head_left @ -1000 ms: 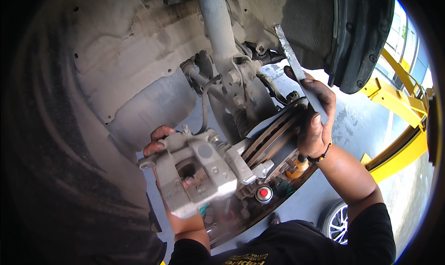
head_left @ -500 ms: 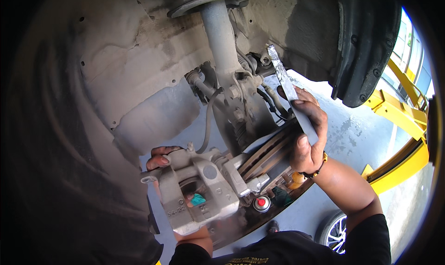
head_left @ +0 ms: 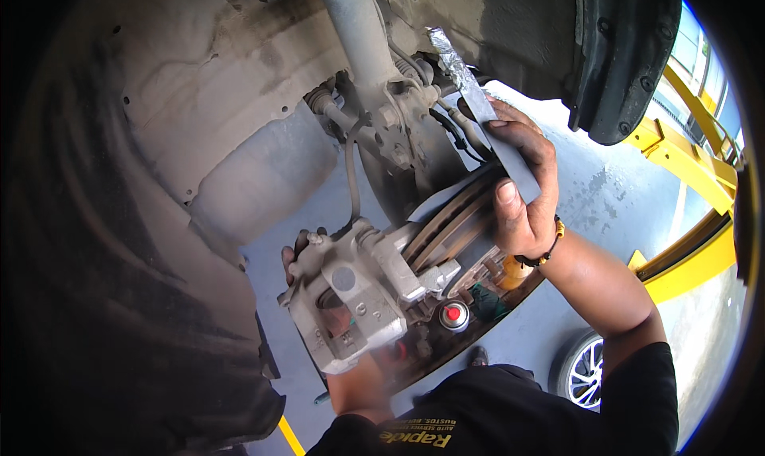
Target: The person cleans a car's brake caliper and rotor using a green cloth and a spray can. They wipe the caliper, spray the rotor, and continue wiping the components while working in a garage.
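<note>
My left hand (head_left: 290,258) is closed around the back of a grey brake caliper (head_left: 344,277). Only some fingertips show past the caliper's left side, and the palm is hidden behind it. A brake hose (head_left: 352,169) runs from the caliper toward the strut (head_left: 351,29). Just right of the caliper is the rusty-edged brake disc (head_left: 446,226). Beside the disc's upper right edge, my right hand (head_left: 530,165) grips a long flat metal strip (head_left: 484,109) between thumb and fingers. The strip slants up to the left, its upper end crumpled and shiny like foil.
A spray can with a red nozzle (head_left: 453,315) stands below the disc, near an orange-yellow object (head_left: 514,273) and a dark green cloth (head_left: 488,303). The wheel-arch liner (head_left: 183,121) surrounds the strut. A yellow lift arm (head_left: 689,249) is at right; a wheel (head_left: 586,368) lies lower right.
The caliper and my left hand look slightly turned, with the fingers lower behind its left side. My right hand keeps the strip beside the disc. The whole view has shifted a little.
</note>
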{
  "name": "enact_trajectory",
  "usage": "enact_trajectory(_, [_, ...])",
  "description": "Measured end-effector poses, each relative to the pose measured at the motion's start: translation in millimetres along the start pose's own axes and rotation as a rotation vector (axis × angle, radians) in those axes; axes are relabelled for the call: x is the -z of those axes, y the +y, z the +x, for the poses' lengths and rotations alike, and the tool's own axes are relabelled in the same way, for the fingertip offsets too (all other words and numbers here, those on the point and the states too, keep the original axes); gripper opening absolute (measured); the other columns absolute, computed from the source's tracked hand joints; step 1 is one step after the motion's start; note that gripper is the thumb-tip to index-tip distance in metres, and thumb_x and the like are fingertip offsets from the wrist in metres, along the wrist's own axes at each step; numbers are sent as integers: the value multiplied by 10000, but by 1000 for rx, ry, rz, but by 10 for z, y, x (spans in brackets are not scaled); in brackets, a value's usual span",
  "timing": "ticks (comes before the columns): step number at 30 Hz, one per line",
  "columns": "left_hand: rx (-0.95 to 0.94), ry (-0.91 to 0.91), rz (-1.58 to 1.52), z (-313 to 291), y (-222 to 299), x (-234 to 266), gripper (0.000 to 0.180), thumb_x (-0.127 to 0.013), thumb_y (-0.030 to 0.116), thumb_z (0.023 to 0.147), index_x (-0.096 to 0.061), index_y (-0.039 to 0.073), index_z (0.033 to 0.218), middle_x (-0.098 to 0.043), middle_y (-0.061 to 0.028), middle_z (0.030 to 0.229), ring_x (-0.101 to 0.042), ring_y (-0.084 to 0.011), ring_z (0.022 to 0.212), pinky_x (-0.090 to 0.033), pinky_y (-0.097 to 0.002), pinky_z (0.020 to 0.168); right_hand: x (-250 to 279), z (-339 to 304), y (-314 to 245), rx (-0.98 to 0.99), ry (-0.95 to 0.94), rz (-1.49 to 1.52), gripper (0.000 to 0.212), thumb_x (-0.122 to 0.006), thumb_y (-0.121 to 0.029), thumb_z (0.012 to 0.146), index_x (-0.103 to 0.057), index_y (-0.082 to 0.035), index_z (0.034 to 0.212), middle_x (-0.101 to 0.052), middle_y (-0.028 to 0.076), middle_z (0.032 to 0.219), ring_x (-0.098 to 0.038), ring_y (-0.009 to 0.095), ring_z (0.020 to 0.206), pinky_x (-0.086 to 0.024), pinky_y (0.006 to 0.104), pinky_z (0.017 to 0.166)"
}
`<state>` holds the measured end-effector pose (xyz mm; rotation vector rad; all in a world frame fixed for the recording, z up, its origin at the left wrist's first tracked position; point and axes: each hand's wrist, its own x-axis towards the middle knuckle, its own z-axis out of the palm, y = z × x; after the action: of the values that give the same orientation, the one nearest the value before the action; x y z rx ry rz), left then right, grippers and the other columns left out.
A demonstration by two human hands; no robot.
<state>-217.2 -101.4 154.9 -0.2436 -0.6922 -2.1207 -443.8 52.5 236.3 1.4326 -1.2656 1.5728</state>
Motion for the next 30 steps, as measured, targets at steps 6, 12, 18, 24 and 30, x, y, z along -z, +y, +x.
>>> enact_trajectory(6, [248, -139, -103, 49, 166, -83, 410, -513, 374, 1019, -521, 90, 1315, -581, -108, 1311, -535, -263, 1274, -435, -462, 1105, -7, -12, 21, 1, 13, 35, 482, -572, -367, 938, -558, 29, 1213, -607, 285, 1246, -562, 418, 1229, -351, 526, 1079])
enact_trajectory(12, [384, -167, 157, 121, 285, 26, 436, -520, 324, 1023, -489, 60, 1368, -573, -121, 1325, -519, -249, 1291, -442, -448, 1103, 11, -15, 57, 29, 4, 24, 479, -554, -397, 943, -556, -3, 1215, -610, 281, 1242, -561, 418, 1245, -317, 567, 1099])
enact_trajectory(18, [102, -141, 39, 4, -37, 51, 491, -521, 380, 1012, -477, 67, 1388, -557, -135, 1344, -501, -278, 1307, -429, -485, 1109, 22, -25, 47, 34, -13, 28, 481, -559, -402, 941, -554, -3, 1210, -623, 273, 1209, -561, 423, 1247, -311, 572, 1099])
enact_trajectory(24, [16, -68, -50, -39, -87, 58, 548, -523, 436, 1001, -466, 74, 1409, -542, -149, 1363, -483, -308, 1322, -417, -522, 1115, 0, -17, 67, 39, -2, 42, 485, -568, -390, 943, -546, 15, 1209, -624, 269, 1209, -556, 430, 1246, -325, 555, 1092])
enact_trajectory(30, [167, -94, -193, 10, 4, -70, 605, -525, 492, 991, -454, 81, 1429, -527, -162, 1382, -466, -338, 1338, -404, -560, 1121, 12, -22, 74, 36, 8, 27, 478, -565, -367, 936, -561, 34, 1197, -616, 284, 1230, -560, 420, 1238, -327, 539, 1094])
